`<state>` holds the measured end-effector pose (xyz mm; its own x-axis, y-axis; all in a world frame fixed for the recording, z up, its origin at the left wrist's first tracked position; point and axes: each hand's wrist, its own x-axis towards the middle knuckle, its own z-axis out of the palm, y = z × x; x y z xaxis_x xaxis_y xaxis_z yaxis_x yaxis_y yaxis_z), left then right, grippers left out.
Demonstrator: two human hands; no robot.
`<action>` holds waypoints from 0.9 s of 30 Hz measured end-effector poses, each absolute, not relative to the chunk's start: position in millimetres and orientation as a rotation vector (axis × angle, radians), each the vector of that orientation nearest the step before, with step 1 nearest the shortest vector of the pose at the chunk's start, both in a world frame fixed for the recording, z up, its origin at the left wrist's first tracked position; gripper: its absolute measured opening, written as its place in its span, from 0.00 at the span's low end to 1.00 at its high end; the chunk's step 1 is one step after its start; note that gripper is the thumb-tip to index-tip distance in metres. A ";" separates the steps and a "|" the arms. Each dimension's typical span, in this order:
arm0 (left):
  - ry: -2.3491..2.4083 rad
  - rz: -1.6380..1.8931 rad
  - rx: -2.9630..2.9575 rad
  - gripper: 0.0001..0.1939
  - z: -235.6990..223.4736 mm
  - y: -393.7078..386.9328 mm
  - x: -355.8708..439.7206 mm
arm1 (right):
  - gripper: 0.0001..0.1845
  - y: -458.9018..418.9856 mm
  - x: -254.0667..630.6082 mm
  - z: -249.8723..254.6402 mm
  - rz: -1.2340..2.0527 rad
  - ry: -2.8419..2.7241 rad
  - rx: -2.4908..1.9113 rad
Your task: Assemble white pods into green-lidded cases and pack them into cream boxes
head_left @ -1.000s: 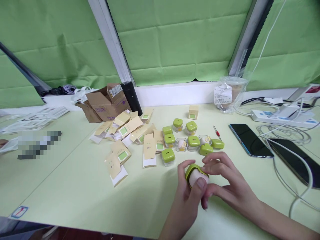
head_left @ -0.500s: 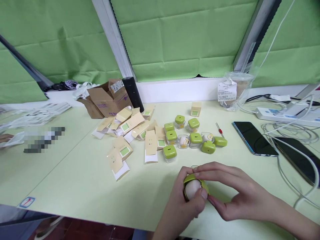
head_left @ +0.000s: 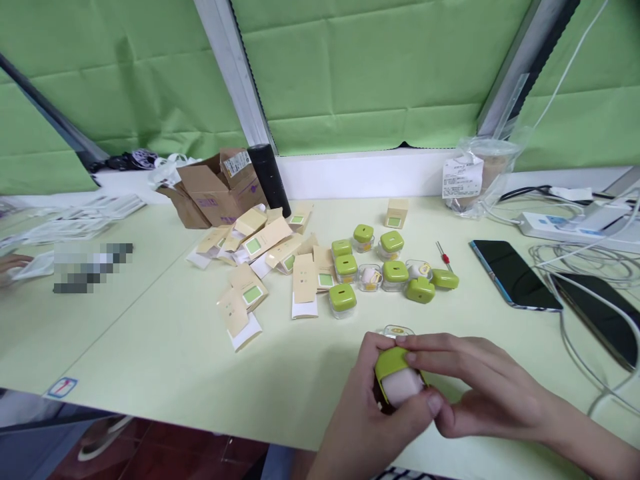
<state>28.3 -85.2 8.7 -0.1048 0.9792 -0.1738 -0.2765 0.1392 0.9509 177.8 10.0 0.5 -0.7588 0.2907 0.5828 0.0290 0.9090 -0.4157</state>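
Note:
My left hand (head_left: 375, 407) is closed around a green plastic lid (head_left: 391, 360), with the thumb along its near side. A rounded white part (head_left: 401, 388) sits in the lid's open side, facing me. From the right, my right hand (head_left: 485, 380) grips the same lid, fingertips on its top and thumb near its lower right edge. A clear plastic base (head_left: 399, 330) shows just behind my fingers, partly hidden. Farther back stand several small clear containers with green lids (head_left: 343, 298). Two loose green lids (head_left: 421, 290) lie beside them.
Flattened and folded beige cartons (head_left: 305, 280) lie left of the containers, before a brown cardboard box (head_left: 220, 197) and a black cylinder (head_left: 270, 179). A red-handled screwdriver (head_left: 445, 257), phones (head_left: 515, 275) and cables are rightward. Another person's hand (head_left: 13, 262) is far left.
The green lid has tilted in my hands, showing more of its top. My right fingers have shifted over it. The clear base behind is more visible.

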 end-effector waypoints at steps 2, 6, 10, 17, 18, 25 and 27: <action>1.218 1.322 0.851 0.13 12.4 -84.5 33.9 | 0.28 8.0 179.5 -6.5 0.497 -2.370 -0.268; 1.238 1.357 0.871 0.12 16.5 -83.7 38.7 | 0.25 5.1 178.9 -8.5 0.524 -2.348 -0.292; 1.203 1.340 0.876 0.10 12.6 -84.1 36.4 | 0.26 2.8 176.0 -2.5 0.509 -2.305 -0.266; 1.053 1.421 0.840 0.14 3.4 -83.3 36.3 | 0.24 0.7 179.5 -6.9 0.544 -2.305 -0.315; 1.046 1.418 0.832 0.14 3.6 -83.4 35.7 | 0.24 1.0 179.3 -5.8 0.551 -2.311 -0.309; 1.058 1.375 0.865 0.16 7.3 -83.9 27.4 | 0.33 6.5 172.0 10.5 0.870 -2.364 -0.309; 1.059 1.347 0.906 0.17 9.3 -84.7 26.7 | 0.31 8.2 171.5 10.6 0.970 -2.336 -0.314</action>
<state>26.7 -84.7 9.3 -0.0626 0.9957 -0.0687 -0.3016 0.0467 0.9523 171.5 8.2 10.6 -0.8016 0.4193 0.4262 -0.0059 0.7074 -0.7068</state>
